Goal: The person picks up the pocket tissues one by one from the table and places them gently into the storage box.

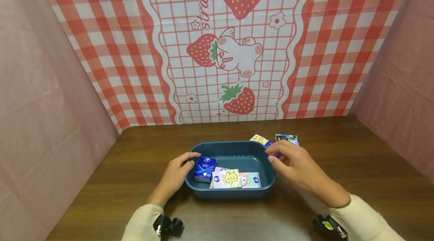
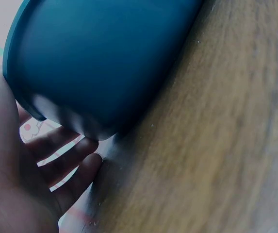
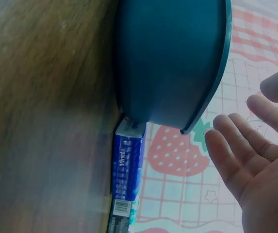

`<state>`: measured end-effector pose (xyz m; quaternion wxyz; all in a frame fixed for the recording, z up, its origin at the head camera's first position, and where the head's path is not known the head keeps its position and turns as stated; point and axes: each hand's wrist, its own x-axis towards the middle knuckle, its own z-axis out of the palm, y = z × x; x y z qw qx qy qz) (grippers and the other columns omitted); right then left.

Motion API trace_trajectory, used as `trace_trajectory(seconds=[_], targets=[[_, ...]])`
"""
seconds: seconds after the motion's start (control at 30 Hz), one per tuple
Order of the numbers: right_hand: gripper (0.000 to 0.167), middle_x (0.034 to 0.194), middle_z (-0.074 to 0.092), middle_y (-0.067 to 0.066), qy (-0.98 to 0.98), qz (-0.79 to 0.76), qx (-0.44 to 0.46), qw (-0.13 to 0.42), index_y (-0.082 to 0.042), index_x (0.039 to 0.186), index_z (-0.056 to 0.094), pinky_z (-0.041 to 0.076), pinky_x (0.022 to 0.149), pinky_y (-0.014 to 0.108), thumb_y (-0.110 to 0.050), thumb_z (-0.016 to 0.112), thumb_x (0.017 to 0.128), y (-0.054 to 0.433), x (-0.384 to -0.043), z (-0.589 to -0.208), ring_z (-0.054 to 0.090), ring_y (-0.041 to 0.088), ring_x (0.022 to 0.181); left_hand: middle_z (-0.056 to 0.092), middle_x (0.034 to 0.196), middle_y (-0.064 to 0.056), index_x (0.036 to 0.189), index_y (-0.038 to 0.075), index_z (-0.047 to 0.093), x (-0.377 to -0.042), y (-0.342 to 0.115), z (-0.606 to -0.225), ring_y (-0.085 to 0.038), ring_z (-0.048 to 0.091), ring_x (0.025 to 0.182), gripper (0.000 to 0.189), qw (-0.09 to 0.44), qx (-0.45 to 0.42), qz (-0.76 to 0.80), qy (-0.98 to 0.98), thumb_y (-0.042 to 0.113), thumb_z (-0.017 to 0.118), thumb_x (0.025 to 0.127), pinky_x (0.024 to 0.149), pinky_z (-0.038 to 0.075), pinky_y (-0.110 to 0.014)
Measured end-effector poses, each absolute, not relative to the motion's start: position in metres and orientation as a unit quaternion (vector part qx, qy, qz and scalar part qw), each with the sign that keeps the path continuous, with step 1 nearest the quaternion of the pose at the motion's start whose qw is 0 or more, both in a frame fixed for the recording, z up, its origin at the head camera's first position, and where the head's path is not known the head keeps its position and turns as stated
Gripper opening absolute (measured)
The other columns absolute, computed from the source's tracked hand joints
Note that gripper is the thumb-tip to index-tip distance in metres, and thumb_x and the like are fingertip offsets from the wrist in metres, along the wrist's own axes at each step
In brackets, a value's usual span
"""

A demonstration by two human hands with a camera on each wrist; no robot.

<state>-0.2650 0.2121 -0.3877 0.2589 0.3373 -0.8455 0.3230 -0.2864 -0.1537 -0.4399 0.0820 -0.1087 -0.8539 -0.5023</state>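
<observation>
A dark teal plastic basin point(image 1: 230, 194) stands on the wooden table, holding several small packs. My left hand point(image 1: 176, 173) grips its left end, thumb and forefinger at the rim; in the left wrist view the other fingers point(image 2: 78, 177) spread against the outer wall. Inside lie a blue tissue pack point(image 1: 205, 168) at the left, a pale pack with a yellow cartoon point(image 1: 226, 178) and a pastel pack point(image 1: 250, 180). My right hand point(image 1: 295, 163) hovers by the right end, holding nothing; the right wrist view shows its loosely bent fingers point(image 3: 236, 141) apart from the rim.
Behind the basin's right end lie a yellow-cartoon pack point(image 1: 259, 139), a blue Vinda pack point(image 3: 129, 162) and a dark patterned pack point(image 1: 287, 138), partly hidden by my right hand. A strawberry-print cloth point(image 1: 234, 63) hangs at the table's back, with pink drapes point(image 1: 396, 63) at the sides.
</observation>
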Motion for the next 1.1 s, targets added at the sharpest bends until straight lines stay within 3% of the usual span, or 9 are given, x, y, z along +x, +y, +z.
trace_trajectory(seconds=[0.33,0.57,0.87,1.1], targets=[[0.017,0.098,0.067,-0.003,-0.860,0.329,0.317,0.227,-0.010,0.101,0.071,0.055,0.065,0.025,-0.001,0.074,0.087,0.220,-0.272,-0.393,0.061,0.005,0.074,0.065,0.129,-0.001,0.121,0.020,0.072,-0.286,-0.154,-0.441,-0.026,0.055,0.128,0.028,0.084,-0.113,-0.502,-0.853,0.012,0.056,0.099,0.109,0.038,-0.054],[0.014,0.102,0.069,0.003,-0.878,0.322,0.290,0.202,-0.009,0.102,0.071,0.057,0.069,0.027,-0.004,0.072,0.089,0.226,-0.273,-0.395,0.065,0.008,0.079,0.065,0.129,0.000,0.121,0.021,0.072,-0.285,-0.153,-0.440,-0.025,0.054,0.128,0.027,0.080,-0.111,-0.506,-0.852,0.013,0.056,0.100,0.109,0.038,-0.053],[0.015,0.103,0.068,0.002,-0.897,0.309,0.259,0.178,-0.008,0.107,0.071,0.059,0.073,0.036,-0.009,0.071,0.092,0.235,-0.277,-0.399,0.067,0.011,0.085,0.066,0.128,0.000,0.120,0.021,0.072,-0.287,-0.154,-0.442,-0.026,0.056,0.127,0.028,0.090,-0.115,-0.501,-0.853,0.012,0.057,0.099,0.108,0.039,-0.054],[0.017,0.104,0.069,0.004,-0.902,0.311,0.250,0.167,-0.007,0.108,0.071,0.059,0.074,0.034,-0.009,0.072,0.091,0.239,-0.280,-0.402,0.068,0.014,0.087,0.066,0.128,0.000,0.120,0.022,0.073,-0.287,-0.154,-0.441,-0.025,0.055,0.127,0.027,0.086,-0.109,-0.504,-0.852,0.014,0.057,0.099,0.108,0.039,-0.053]])
